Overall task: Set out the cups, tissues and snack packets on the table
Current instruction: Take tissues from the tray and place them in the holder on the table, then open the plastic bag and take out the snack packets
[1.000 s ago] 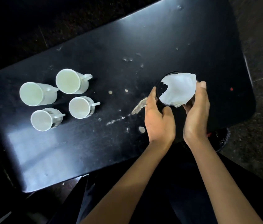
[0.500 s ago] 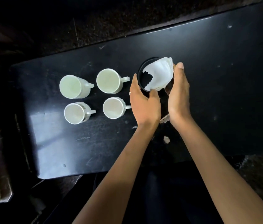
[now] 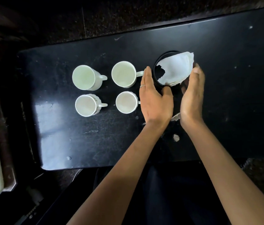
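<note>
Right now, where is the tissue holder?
The black tissue holder stands on the table between both hands, just right of the four cups, nearest the upper right cup.

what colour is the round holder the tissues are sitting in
Black; the round holder shows best in the head view, with white tissues in it, on the black table.

One head-worn camera looks steeply down, close over the black table (image 3: 95, 143).

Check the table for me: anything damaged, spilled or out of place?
Yes. The table top is chipped, with pale patches near the front edge by the wrists. The tissues sit bunched and tilted in the black holder. The four cups stand upright.
</note>
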